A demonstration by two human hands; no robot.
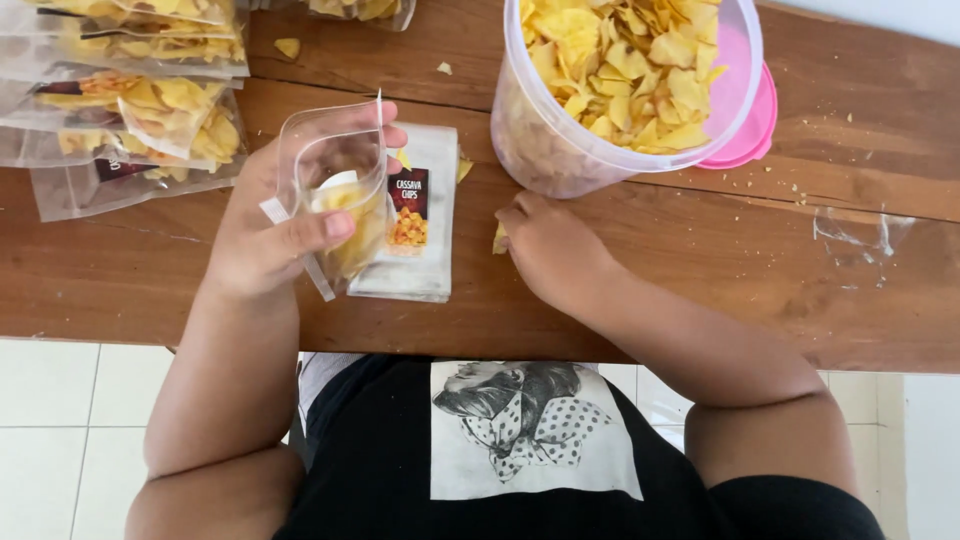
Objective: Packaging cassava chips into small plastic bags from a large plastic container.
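Observation:
My left hand (pixel 270 225) holds a small clear zip bag (pixel 340 185) open at its mouth, with a few yellow chips in its lower part. Under and beside it lies a stack of flat empty pouches (pixel 425 215) with a dark label. My right hand (pixel 550 250) rests on the wooden table (pixel 700 250), fingers curled around a yellow chip (pixel 499 238) at its fingertips. Just beyond that hand stands a large clear plastic tub (pixel 560 140) heaped with yellow chips (pixel 620 60).
Several filled chip bags (pixel 130 110) are piled at the table's far left. A pink lid (pixel 745 135) lies under the tub at right. Crumbs and loose chips (pixel 288 46) dot the wood. A scrap of clear plastic (pixel 860 232) lies at right. White floor tiles show below the table edge.

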